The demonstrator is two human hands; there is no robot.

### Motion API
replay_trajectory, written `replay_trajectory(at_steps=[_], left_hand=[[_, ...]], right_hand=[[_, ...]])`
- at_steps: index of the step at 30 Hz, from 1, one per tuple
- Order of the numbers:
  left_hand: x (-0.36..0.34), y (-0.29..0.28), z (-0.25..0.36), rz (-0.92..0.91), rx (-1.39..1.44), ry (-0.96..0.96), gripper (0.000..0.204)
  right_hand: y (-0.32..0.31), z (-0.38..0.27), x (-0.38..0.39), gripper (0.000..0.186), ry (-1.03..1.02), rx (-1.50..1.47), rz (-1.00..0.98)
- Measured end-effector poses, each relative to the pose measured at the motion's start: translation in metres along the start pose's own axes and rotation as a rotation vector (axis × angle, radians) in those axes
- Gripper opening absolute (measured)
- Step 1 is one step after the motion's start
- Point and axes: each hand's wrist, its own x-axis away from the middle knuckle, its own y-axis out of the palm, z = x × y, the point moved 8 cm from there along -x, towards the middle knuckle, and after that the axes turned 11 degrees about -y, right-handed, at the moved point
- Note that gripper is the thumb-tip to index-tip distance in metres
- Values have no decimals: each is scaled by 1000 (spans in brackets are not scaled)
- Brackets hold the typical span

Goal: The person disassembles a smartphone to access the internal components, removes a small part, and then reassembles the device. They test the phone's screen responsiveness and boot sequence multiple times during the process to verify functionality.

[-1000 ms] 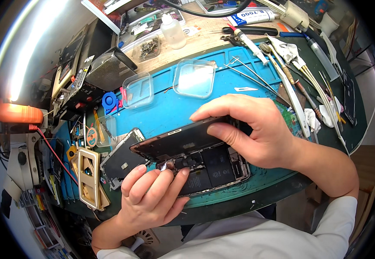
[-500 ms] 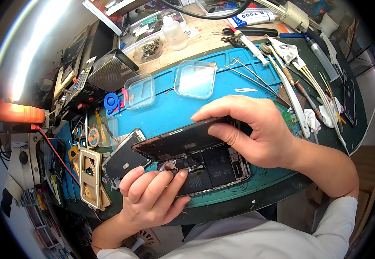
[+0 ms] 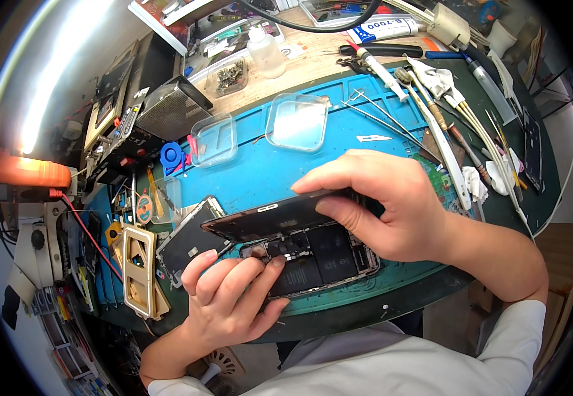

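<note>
My right hand [image 3: 385, 204] grips a black phone screen assembly [image 3: 253, 220] between thumb and fingers, holding it tilted up over an opened phone body [image 3: 329, 254] with dark batteries and small internal parts. My left hand [image 3: 230, 297] is curled at the body's lower left, its index fingertip on the small connector area inside and its thumb by the near edge. Another dark phone part [image 3: 184, 251] lies just left of the phone, partly behind my left fingers. Beneath is a blue work mat [image 3: 253, 178].
Two clear plastic boxes [image 3: 297, 119] stand behind the phone, near tweezers [image 3: 382, 115]. Cables, swabs and a long white tool [image 3: 451, 165] crowd the right. A metal-mesh device [image 3: 171, 109], gold-coloured frames [image 3: 138, 267] and an orange meter [image 3: 26, 175] occupy the left. A squeeze bottle [image 3: 265, 53] stands at the back.
The raised screen assembly has tipped slightly lower toward the phone body with my right hand. My left fingers have shifted a little over the inside parts.
</note>
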Motion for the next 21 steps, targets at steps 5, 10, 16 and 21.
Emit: replay_trajectory(at_steps=[5, 10, 16, 21], left_hand=[[6, -1, 0, 57, 46, 58, 54], [-1, -6, -4, 112, 250, 8, 65], [-4, 0, 1, 73, 259, 15, 72], [-5, 4, -1, 66, 304, -9, 73]], right_hand=[[-1, -10, 0, 22, -42, 58, -8], [-1, -16, 0, 23, -89, 82, -7], [-1, -20, 5, 27, -124, 52, 15], [0, -20, 5, 27, -138, 42, 20]])
